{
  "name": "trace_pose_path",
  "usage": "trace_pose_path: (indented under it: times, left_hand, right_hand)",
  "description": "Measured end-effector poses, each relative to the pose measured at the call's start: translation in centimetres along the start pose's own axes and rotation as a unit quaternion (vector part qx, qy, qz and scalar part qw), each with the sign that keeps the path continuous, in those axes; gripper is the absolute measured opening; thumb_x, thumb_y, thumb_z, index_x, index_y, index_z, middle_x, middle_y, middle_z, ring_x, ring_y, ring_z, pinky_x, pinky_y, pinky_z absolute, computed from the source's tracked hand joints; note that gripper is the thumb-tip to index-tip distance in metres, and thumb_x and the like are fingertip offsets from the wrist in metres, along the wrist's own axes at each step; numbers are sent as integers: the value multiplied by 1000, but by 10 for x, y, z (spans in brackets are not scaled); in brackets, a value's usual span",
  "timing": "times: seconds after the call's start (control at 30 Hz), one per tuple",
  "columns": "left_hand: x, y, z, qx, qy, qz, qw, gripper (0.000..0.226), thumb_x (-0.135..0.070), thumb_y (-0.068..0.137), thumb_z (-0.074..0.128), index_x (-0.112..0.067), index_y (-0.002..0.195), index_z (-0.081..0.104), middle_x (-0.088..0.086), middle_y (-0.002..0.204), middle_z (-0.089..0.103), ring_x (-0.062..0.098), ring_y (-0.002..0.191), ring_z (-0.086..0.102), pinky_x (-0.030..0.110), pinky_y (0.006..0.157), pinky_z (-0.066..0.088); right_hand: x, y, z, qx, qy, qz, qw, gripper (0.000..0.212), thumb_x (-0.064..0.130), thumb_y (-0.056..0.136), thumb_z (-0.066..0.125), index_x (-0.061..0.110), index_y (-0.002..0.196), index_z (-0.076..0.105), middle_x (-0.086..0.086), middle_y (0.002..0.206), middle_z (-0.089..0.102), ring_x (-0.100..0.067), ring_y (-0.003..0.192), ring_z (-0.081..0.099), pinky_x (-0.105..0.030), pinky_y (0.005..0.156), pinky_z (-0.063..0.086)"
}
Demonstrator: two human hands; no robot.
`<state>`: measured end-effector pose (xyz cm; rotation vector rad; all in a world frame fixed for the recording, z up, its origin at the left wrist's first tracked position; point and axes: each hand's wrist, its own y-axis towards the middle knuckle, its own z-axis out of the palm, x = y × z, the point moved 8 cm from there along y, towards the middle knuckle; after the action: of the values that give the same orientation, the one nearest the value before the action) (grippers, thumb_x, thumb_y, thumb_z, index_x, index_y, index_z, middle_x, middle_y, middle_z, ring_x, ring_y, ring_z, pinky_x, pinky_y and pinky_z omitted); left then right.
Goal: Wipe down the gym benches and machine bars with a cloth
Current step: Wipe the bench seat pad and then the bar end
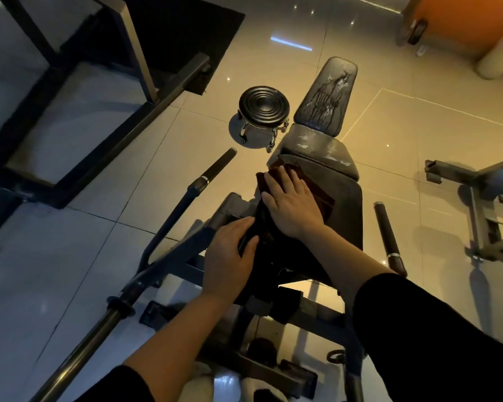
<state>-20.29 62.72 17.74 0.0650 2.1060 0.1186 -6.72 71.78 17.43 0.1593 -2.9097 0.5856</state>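
two bare hands are busy on a dark gym bench. the right hand lies flat on a brown cloth, with its fingers straight and a little spread, pressing the cloth down on the black pad. it does not curl around the cloth. the cloth sits on the middle part of the bench, on the left side of the pad, and peeks out past the fingertips and beside the hand.

the left hand is lower and nearer the person. its fingers bend around the dark left edge of the bench pad and hold on to it. both arms wear black sleeves pushed up from the wrists.

the far back pad of the bench is tilted up and looks cracked and worn, with pale marks. a small round black stool on wheels stands on the shiny tile floor just left of the bench. a long bar with a black grip sticks out on the left, and another black grip is on the right.
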Motion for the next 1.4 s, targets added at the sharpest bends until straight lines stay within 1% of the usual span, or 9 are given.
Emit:
trace_pose_path:
  times: [0.2, 0.33, 0.57, 0.73, 0.9, 1.03, 1.17, 1.3, 1.4]
  left_hand:
    - [-2, -5, -1, 11, 9, -11, 1000, 36, -14, 93, 61, -11, 129, 57, 5, 124, 63, 14, 117, 55, 28, 99, 44]
    - [-6, -6, 1, 17, 18, -24, 999, 36, -13, 95, 57, -13, 131, 55, 2, 125, 61, 8, 117, 51, 23, 97, 40]
    - [-38, -6, 0, 49, 62, 10, 997, 34, -15, 95, 57, -14, 129, 56, 2, 127, 60, 14, 121, 51, 31, 101, 42]
    - [-44, -8, 4, 88, 108, -4, 990, 41, -17, 94, 59, -15, 134, 53, 2, 135, 54, 16, 128, 46, 37, 107, 41]
    - [-50, -21, 6, 115, 136, -23, 984, 45, -18, 96, 57, -17, 139, 47, 0, 146, 42, 15, 137, 36, 35, 111, 32]
    - [-65, -25, 7, 141, 129, -8, 982, 45, -18, 96, 55, -17, 140, 46, 1, 147, 42, 15, 139, 32, 34, 114, 29]
    - [-87, -21, 17, 167, 129, 22, 977, 43, -18, 97, 54, -16, 140, 46, 1, 146, 43, 15, 137, 33, 31, 114, 25]
    - [-98, -24, 35, 196, 131, 28, 971, 43, -19, 97, 54, -16, 140, 46, 3, 145, 44, 17, 138, 34, 32, 114, 25]
    - [-100, -26, 41, 194, 143, 29, 970, 47, -19, 96, 56, -18, 142, 44, 2, 145, 44, 17, 138, 33, 33, 115, 25]
  right_hand:
    - [11, -59, 9, -13, 11, -71, 997, 58, 54, 102, 13, 35, 155, 2, 3, 164, -8, -17, 149, -13, -39, 122, -4]
    - [-2, -42, 2, 15, 27, -53, 998, 55, 53, 103, 16, 38, 155, 4, 4, 164, -7, -16, 150, -12, -38, 122, -4]
    - [-15, -93, 15, -2, -11, -80, 997, 60, 60, 99, 13, 42, 153, -4, 6, 163, -10, -16, 149, -13, -38, 122, -4]
    - [-32, -82, 9, -10, 20, -12, 1000, 56, 54, 102, 13, 38, 154, -1, 4, 164, -9, -17, 150, -12, -37, 122, -3]
    - [-34, -126, 16, -17, -2, -56, 998, 61, 57, 101, 24, 41, 153, -3, 7, 163, -9, -17, 150, -11, -36, 120, -1]
    - [-57, -134, -10, -65, 208, -13, 976, 68, 42, 98, 52, 42, 153, 11, 4, 164, 6, -22, 147, 16, -43, 117, 20]
    - [-87, -152, -17, -172, 191, 120, 959, 52, 30, 91, 66, 16, 138, 49, -5, 135, 53, -23, 124, 48, -39, 105, 41]
    - [-83, -157, -16, -198, 207, 138, 948, 30, 22, 89, 68, 11, 117, 66, -5, 118, 60, -22, 114, 50, -32, 97, 40]
    - [-78, -159, -23, -214, 233, 127, 940, 7, 13, 89, 66, 18, 94, 64, -1, 105, 58, -21, 106, 50, -28, 90, 38]
